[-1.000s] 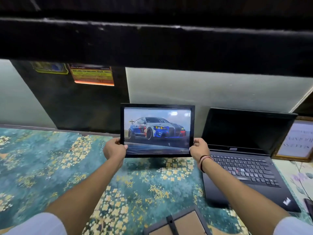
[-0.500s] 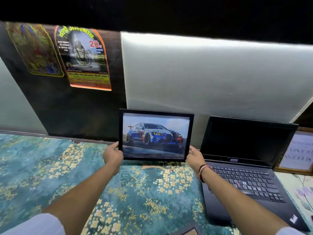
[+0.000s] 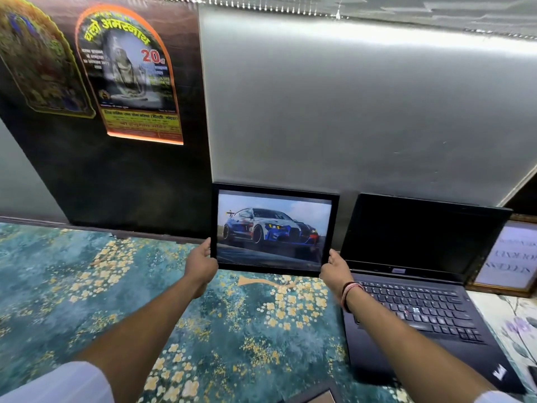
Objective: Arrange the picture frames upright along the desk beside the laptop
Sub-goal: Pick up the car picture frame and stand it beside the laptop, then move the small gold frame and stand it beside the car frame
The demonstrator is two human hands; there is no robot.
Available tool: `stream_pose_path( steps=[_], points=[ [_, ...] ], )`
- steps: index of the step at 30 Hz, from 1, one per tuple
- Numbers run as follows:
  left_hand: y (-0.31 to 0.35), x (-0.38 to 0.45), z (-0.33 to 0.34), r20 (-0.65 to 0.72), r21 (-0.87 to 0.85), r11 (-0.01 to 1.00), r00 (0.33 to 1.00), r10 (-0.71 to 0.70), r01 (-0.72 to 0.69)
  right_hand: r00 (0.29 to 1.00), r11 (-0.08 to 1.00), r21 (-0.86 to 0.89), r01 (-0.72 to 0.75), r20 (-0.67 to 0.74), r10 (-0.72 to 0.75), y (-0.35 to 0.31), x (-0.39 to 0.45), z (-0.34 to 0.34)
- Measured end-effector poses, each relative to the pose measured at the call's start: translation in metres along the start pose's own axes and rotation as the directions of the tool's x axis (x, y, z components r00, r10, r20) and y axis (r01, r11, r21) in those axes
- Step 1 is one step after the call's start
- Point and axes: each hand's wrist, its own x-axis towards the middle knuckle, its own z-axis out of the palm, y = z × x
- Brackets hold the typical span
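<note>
Hands, left (image 3: 200, 261) and right (image 3: 334, 269), grip car picture frame (image 3: 274, 229) by lower corners, upright at centre frame, just left of laptop (image 3: 418, 274).

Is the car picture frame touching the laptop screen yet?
Apart. The head view shows a strip of grey wall between the car picture frame and the laptop lid's left edge.

Light falls from above, washing the grey wall panel (image 3: 348, 106) bright near its top edge and fading lower down. A glossy poster (image 3: 128, 77) catches soft glare across its middle. The laptop screen (image 3: 412, 234) sits black and unlit. Wide-angle bending curves the edges, and the poster at far left (image 3: 37, 59) smears into blur. The patterned surface (image 3: 87, 286) is evenly lit.
</note>
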Motion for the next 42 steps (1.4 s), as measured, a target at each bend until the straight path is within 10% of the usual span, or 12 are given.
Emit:
stream_pose_path(
  steps=[27,42],
  points=[
    [0.086,-0.148,0.075,0.229,0.028,0.999,0.973,0.015,-0.022,0.997,0.999,0.033,0.032,-0.074,-0.030,-0.020,-0.069,-0.043],
    [0.169,-0.285,0.313,0.444,-0.047,0.999,0.895,0.042,-0.023,0.979,0.994,0.100,0.051,-0.200,-0.030,0.021,-0.101,-0.306]
  ],
)
